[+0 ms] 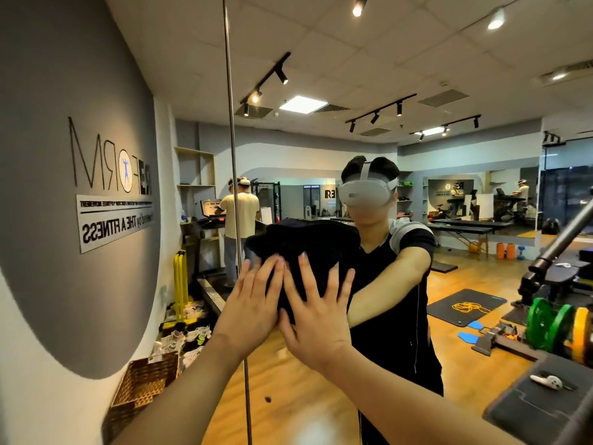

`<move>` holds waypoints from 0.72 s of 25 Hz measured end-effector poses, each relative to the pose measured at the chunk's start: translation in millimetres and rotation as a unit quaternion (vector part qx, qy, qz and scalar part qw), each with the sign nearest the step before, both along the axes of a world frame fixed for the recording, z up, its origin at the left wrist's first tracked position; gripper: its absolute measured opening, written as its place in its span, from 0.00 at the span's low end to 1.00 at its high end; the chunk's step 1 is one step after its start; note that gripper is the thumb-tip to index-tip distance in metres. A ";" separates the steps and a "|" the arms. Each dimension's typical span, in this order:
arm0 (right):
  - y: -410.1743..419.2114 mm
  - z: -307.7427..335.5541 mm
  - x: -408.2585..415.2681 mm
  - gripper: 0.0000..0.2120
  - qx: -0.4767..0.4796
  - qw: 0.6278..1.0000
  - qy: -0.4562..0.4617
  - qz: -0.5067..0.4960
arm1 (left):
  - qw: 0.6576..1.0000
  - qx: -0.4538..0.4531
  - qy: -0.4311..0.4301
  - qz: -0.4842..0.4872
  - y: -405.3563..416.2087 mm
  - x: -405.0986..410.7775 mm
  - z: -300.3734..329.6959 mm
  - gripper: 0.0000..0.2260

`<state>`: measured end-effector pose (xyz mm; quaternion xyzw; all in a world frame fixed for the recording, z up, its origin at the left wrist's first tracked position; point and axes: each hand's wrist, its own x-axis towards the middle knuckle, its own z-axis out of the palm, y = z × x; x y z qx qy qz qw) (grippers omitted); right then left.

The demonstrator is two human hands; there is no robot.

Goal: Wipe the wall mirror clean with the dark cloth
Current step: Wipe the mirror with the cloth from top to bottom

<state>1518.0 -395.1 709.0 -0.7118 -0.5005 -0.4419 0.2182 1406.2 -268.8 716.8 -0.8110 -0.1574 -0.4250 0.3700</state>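
Note:
The wall mirror (321, 155) fills the view, with a vertical seam (231, 130) between two panels. A bunched dark cloth (305, 242) lies flat against the glass at chest height, just right of the seam. My left hand (250, 303) presses on the cloth's lower left part with straight fingers. Beside it, my right hand (316, 319) presses the cloth's lower middle, fingers spread. Both forearms reach up from the bottom of the view. My own reflection stands behind the cloth.
A padded bench (542, 409) with a white controller (548, 382) on it sits at the lower right, beside a metal bar (564, 236) and coloured weight plates (558, 329). The mirror reflects a gym: a wicker basket (144, 383), a treadmill, another person, mats.

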 end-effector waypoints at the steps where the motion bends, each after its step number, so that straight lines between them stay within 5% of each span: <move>1: 6.7 -0.7 -6.3 0.36 -0.001 1.000 -0.001 -0.001 | 1.000 0.000 0.001 0.005 7.1 -5.9 -1.0 0.32; 14: 24.3 -2.9 -0.7 0.36 -0.012 0.997 -0.078 0.022 | 0.996 -0.055 -0.066 -0.025 16.8 -17.3 -18.1 0.41; 18: 32.9 -11.7 -0.7 0.35 0.019 0.995 -0.088 0.036 | 0.991 -0.087 -0.092 -0.034 22.5 -18.1 -31.1 0.36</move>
